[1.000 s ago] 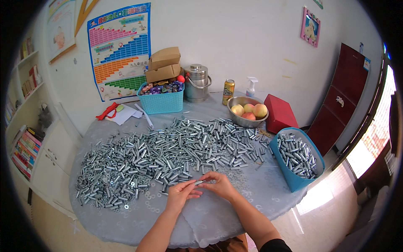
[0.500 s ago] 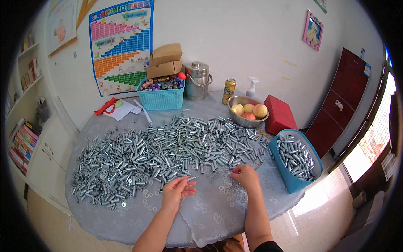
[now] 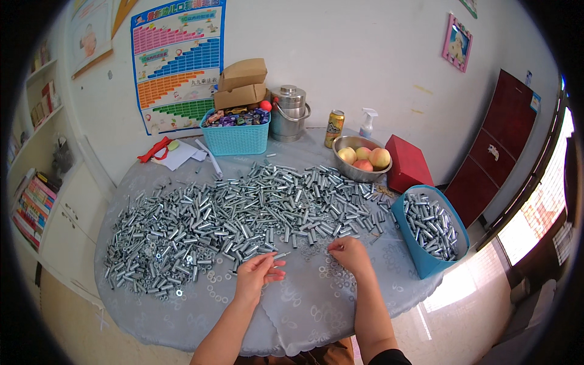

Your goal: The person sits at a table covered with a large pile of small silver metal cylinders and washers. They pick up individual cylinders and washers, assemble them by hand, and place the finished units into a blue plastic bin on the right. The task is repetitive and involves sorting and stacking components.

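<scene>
My left hand point(image 3: 255, 278) is closed, thumb and finger pinching a thin silver bolt point(image 3: 281, 255) that points up to the right. To its right my right hand point(image 3: 351, 255) hovers low over scattered flat washers point(image 3: 333, 269), fingertips pinched together. What they hold, if anything, is too small to make out. Beyond both hands spreads a wide heap of silver metal sleeves and bolts point(image 3: 243, 210), with more washers mixed in at its near left side.
A blue bin of metal sleeves point(image 3: 420, 261) stands at the table's right edge. Behind the heap are a steel bowl of fruit point(image 3: 359, 176), a red box point(image 3: 409, 164), a yellow can point(image 3: 334, 129), a spray bottle point(image 3: 367, 123), a steel canister point(image 3: 288, 118) and a turquoise basket point(image 3: 237, 141).
My right hand has shifted slightly left over the washers, fingertips still pinched. My left hand keeps its place with the bolt. The whole view has moved a little.
</scene>
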{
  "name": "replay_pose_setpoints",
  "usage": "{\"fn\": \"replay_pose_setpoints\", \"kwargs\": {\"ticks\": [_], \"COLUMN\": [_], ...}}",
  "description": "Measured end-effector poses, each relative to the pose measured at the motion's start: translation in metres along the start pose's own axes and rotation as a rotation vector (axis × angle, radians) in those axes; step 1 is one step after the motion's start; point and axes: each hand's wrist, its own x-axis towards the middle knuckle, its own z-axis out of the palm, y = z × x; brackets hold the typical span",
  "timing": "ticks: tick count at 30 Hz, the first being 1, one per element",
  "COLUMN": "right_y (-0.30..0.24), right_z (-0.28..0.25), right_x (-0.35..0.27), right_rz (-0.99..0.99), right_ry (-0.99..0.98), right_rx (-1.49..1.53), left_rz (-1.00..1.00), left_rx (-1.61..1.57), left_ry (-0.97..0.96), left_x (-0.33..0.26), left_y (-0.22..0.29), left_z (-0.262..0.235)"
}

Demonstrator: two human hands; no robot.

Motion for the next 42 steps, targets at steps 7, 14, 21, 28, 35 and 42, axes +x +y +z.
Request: {"fn": "replay_pose_setpoints", "kwargs": {"ticks": [7, 14, 21, 28, 35, 42], "right_y": [-0.008, -0.012, -0.030, -0.051, -0.054, -0.068], "right_z": [0.002, 0.007, 0.012, 0.022, 0.023, 0.025], "right_x": [-0.001, -0.002, -0.003, -0.012, -0.014, -0.021], "right_rz": [0.002, -0.002, -0.077, 0.031, -0.029, -0.259], "right_ry": [0.000, -0.094, -0.145, -0.385, -0.303, -0.244], "right_rx": [-0.082, 0.162, 0.251, 0.811, 0.721, 0.400], "left_rz": [0.003, -0.013, -0.044, -0.105, -0.169, -0.150], "left_rx": [-0.003, 0.003, -0.021, -0.095, -0.151, -0.212], "left_ry": [-0.008, -0.016, -0.038, -0.131, -0.163, -0.142], "left_x": [0.000, 0.001, 0.000, -0.001, 0.001, 0.004], "left_y": [-0.001, -0.003, -0.006, -0.007, -0.008, -0.013], "left_z": [0.001, 0.000, 0.001, 0.000, -0.003, -0.006]}}
